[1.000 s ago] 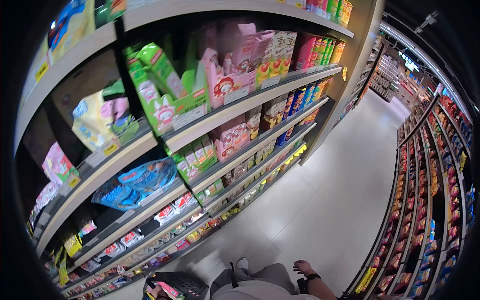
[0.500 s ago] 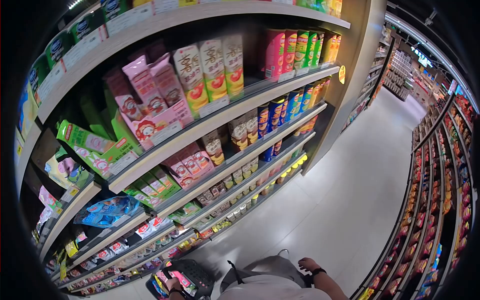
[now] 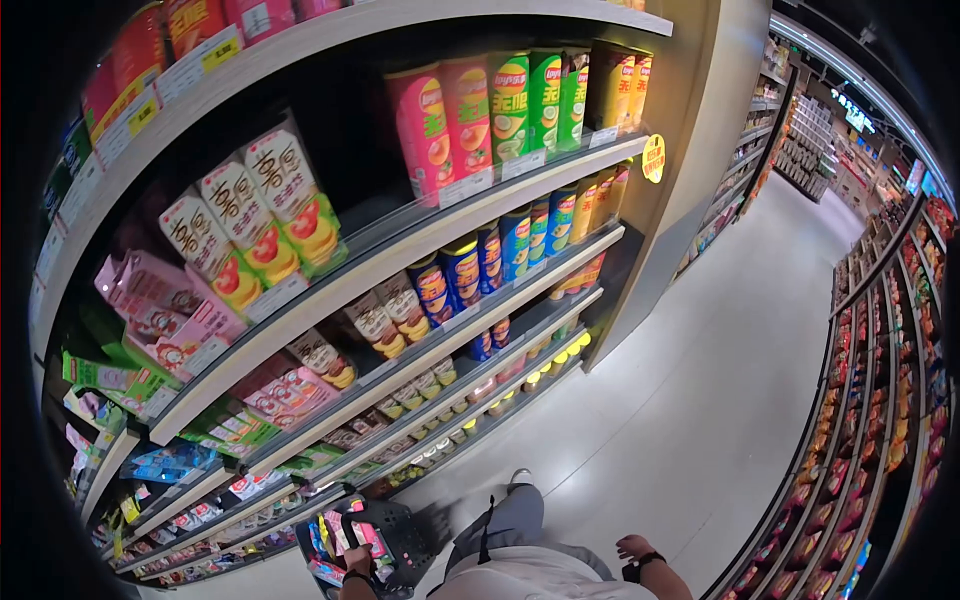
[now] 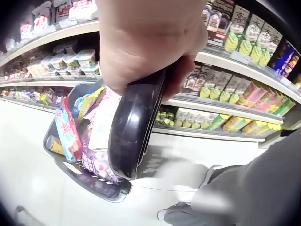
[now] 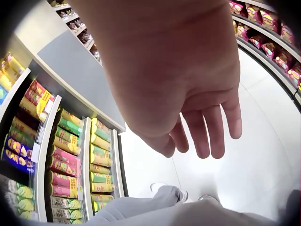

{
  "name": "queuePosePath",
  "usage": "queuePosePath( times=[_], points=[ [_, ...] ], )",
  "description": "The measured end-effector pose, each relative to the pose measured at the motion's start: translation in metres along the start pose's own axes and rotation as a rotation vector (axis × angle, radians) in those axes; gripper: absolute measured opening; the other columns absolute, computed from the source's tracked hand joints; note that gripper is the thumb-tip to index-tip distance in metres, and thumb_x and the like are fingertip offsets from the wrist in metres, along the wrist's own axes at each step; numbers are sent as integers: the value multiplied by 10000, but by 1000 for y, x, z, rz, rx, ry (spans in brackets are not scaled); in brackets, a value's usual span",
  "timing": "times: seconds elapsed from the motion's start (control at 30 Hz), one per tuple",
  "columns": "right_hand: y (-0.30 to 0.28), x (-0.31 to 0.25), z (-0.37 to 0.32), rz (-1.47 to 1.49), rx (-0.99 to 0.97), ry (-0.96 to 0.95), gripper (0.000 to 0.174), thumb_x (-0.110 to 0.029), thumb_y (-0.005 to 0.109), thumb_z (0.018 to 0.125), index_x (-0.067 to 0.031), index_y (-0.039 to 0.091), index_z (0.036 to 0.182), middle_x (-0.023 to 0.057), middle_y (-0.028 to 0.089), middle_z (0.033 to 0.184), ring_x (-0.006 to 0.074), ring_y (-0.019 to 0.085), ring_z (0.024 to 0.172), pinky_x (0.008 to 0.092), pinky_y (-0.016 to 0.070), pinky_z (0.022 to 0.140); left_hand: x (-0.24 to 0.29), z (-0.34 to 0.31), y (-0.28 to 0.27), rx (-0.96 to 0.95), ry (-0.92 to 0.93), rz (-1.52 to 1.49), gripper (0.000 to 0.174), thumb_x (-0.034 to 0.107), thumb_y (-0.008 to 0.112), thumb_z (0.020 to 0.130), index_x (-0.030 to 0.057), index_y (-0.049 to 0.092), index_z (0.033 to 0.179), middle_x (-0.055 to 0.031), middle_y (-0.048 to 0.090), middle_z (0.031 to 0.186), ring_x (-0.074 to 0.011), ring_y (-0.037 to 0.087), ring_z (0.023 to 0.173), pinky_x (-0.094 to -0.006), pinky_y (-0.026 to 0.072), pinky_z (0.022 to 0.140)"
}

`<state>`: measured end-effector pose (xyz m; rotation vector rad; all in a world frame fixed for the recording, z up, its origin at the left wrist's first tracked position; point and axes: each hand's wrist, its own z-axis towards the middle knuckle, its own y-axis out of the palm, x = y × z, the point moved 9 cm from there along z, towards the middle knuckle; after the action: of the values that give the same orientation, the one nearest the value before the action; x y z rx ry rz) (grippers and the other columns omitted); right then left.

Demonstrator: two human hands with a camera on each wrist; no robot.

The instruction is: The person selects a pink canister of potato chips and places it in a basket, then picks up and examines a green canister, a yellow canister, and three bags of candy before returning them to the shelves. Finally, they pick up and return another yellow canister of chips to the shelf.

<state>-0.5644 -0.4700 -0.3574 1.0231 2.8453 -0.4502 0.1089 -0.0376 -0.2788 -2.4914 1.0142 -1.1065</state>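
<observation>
The left hand [image 4: 150, 42] grips the black handle [image 4: 136, 127] of a dark shopping basket [image 4: 84, 181]. Inside the basket lie colourful snack bags, among them a red and blue bag [image 4: 68, 134] and a purple one [image 4: 101, 162]. In the head view the left hand [image 3: 357, 560] is at the bottom, over the basket [image 3: 400, 535]. The right hand [image 5: 174, 89] hangs over the floor with its fingers loose and nothing in them; the head view shows this hand [image 3: 634, 548] beside the body, a dark band at its wrist.
On the left, curved shelves [image 3: 420, 240] carry snack boxes and tall cans [image 3: 430, 130], ending at a wooden end panel [image 3: 680, 150]. Another shelf of bagged snacks [image 3: 850, 430] lines the right. Pale aisle floor [image 3: 690, 340] runs between them towards more shelving.
The view has moved forward along the left shelf, so its boxes and cans have shifted left and nearer. The basket and left hand have come further into view; the right hand still hangs free.
</observation>
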Motion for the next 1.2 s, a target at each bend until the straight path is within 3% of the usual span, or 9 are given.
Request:
queuePosePath(
  times=[0.07, 0.3, 0.4, 0.5, 0.53, 0.67, 0.83, 1.07, 1.2],
  points=[
    [-6, -29, 2, 49, -32, -14, 383, -282, 618, 909, -72, 620, 1230, 88, 698, 1083, 241, 698, 929, 469, 528, 792, 3, 0, 26, 90, -81, 92, 204, 156, 724, 798, 2, 725, 932, -72, 697, 784, -239, 656, 627, -395, 515, 573],
    [-64, -177, 19, -95, -158, -66, 445, -326, 608, 926, -83, 593, 1299, 90, 692, 1173, 230, 698, 951, 395, 537, 734, 53, -18, 90, 253, 191, 61, 250, 179, 768, 748, -25, 685, 867, -92, 663, 714, -284, 640, 603, -430, 504, 561],
    [-123, -262, 54, -296, -9, -215, 404, -330, 624, 899, -67, 658, 1205, 84, 729, 1043, 191, 716, 864, 326, 536, 627, 84, -41, 126, 344, 305, 47, 283, 190, 789, 723, -38, 665, 835, -102, 645, 680, -307, 631, 591, -448, 498, 555],
    [-168, -342, 77, -161, 52, -336, 321, -278, 611, 904, -88, 656, 1158, 46, 719, 1041, 192, 695, 877, 356, 533, 687, 101, -112, 154, 449, 354, 66, 320, 202, 811, 698, -52, 644, 802, -111, 628, 645, -330, 623, 579, -466, 492, 550],
    [-177, -363, 87, -66, 2, -402, 317, -272, 605, 915, -86, 640, 1168, 64, 713, 1038, 198, 694, 879, 361, 529, 677, 104, -117, 174, 219, 116, 67, 283, 70, 728, 754, -12, 689, 1022, -82, 722, 879, -217, 678, 781, -371, 533, 711],
    [-188, -441, 73, -163, -121, -494, 378, -331, 592, 955, -97, 583, 1251, 88, 694, 1098, 236, 681, 997, 414, 517, 833, 100, -133, 223, 168, 90, 63, 345, 173, 716, 816, -28, 661, 1091, -127, 709, 875, -266, 670, 756, -410, 529, 691],
    [-197, -457, 79, -442, -333, -482, 450, -355, 579, 968, -94, 545, 1333, 108, 662, 1190, 251, 654, 1072, 431, 499, 889, 133, -165, 295, 227, 82, 115, 525, 385, 708, 740, -56, 696, 1025, -313, 692, 954, -412, 693, 952, -453, 538, 805],
    [-325, -427, 103, -694, -414, -253, 541, -333, 554, 973, -49, 459, 1424, 155, 625, 1289, 294, 620, 1162, 472, 484, 964, 198, -250, 423, 324, 101, 179, 389, 312, 699, 801, -6, 696, 1024, -257, 699, 905, -419, 681, 901, -476, 537, 821],
    [-436, -433, 154, -625, -121, -309, 460, -304, 561, 959, -87, 511, 1361, 121, 658, 1218, 254, 653, 1071, 448, 493, 862, 217, -287, 499, 381, 119, 165, 386, 328, 682, 820, 9, 696, 1037, -243, 696, 863, -412, 683, 869, -484, 543, 782]
  ],
)
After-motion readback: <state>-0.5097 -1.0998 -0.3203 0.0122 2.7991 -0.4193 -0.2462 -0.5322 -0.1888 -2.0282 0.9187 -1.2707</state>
